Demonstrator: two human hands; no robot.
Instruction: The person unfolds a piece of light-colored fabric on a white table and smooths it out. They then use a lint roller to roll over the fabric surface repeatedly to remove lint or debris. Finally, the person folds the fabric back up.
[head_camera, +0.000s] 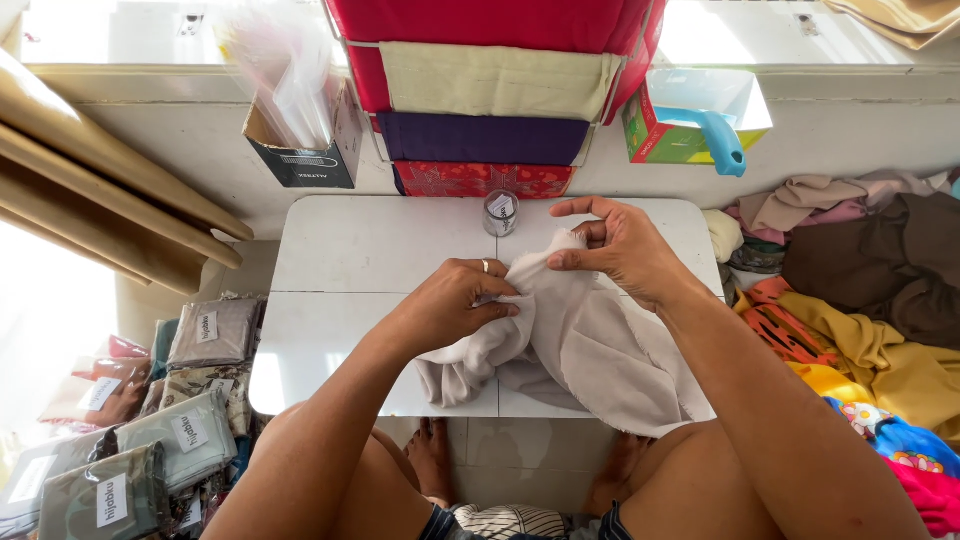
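**Both hands on beige cloth, mid-tabletop**

Left hand (455, 300): grip closed on a bunched fold of the beige cloth (590, 350), fingers curled over it, ring visible on one finger. Knuckles up, hand sits over the middle of the white tabletop (350, 250).

Right hand (615, 245): grip pinched shut on the cloth's top edge, thumb and forefinger holding a raised corner, other fingers spread above. It sits just behind and to the right of the left hand.

Cloth position: centre-right of the tabletop, bunched under the left hand, the rest draped flat toward the near edge and hanging over it onto the person's right thigh. Plain, pale grey-beige, no pattern visible.

Around it:
- Small clear jar (500, 212) upright at the far edge of the tabletop, just beyond the right hand, not touching the cloth.
- Stack of folded fabrics (490, 100) in red, cream and purple against the wall behind the jar.
- Dark cardboard box (305, 150) with clear plastic bags, far left on the wall ledge.
- Open colourful box (690, 115) with a blue handle sticking out, far right.
- Loose fabric pile (870, 300) on the floor to the right: brown, yellow, orange, pink.
- Packaged cloths with labels (150, 440) on the floor to the left.
- Cardboard rolls (100, 190) leaning at upper left.

Bare feet visible under the tabletop.
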